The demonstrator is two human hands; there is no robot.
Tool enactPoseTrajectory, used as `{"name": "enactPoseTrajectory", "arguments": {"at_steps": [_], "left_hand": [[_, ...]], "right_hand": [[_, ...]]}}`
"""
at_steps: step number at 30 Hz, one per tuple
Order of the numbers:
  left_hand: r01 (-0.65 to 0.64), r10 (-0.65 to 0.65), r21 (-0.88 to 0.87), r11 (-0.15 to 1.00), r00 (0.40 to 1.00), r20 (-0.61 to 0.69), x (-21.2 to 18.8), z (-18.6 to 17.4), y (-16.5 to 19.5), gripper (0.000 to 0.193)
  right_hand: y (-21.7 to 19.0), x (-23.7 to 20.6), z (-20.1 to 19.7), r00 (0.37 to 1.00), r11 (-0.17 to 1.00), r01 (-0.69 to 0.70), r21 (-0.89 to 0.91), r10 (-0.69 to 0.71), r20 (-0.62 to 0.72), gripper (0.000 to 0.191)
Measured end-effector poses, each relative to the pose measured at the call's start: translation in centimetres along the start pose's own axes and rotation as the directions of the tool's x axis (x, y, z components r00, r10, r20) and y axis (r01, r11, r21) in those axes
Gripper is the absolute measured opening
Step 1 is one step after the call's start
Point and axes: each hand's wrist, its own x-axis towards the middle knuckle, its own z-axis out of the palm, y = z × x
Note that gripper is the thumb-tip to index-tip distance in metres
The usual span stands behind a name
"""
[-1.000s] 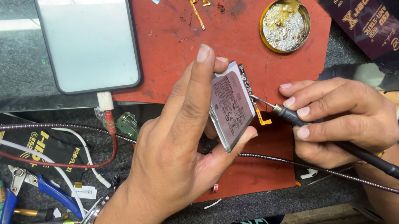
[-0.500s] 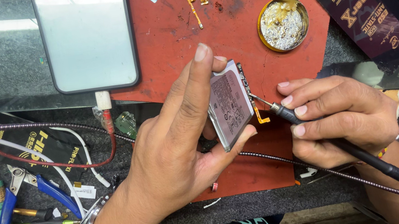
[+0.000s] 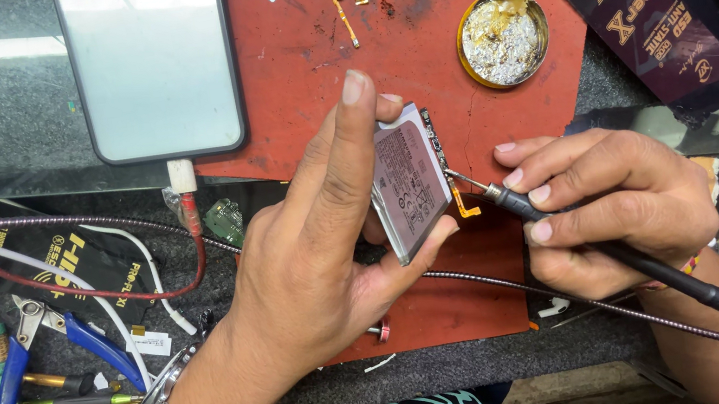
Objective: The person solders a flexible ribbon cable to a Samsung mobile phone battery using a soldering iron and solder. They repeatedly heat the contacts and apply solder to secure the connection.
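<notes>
The left hand (image 3: 320,254) is gripping one phone battery (image 3: 409,178) upright. The right hand (image 3: 612,199) is pinching one soldering iron (image 3: 529,204), its tip touching the battery's edge.

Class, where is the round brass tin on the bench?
In the head view, the round brass tin sits upper right on the red mat, beyond the right hand, beside the dark box.

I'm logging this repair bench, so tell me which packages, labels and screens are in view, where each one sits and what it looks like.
Screen: top left, flat, pale blank glass, black rounded frame.
Dark box: top right, tilted, oblong, dark purple with gold print.
Black pouch: left under the cables, flat, black with yellow and white print.
Battery label: centre, on the grey battery in the left hand, pale with small print.
White tag: by the blue pliers, small.
</notes>
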Motion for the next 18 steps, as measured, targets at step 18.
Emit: {"name": "enactPoseTrajectory", "arguments": {"at_steps": [18], "left_hand": [[0.005, -0.005, 0.007, 1.000, 1.000, -0.003, 0.13, -0.08, 0.25, 0.101]], "right_hand": [[-0.54, 0.53, -0.02, 1.000, 0.997, -0.021, -0.072, 0.021, 0.001, 0.016]]}}
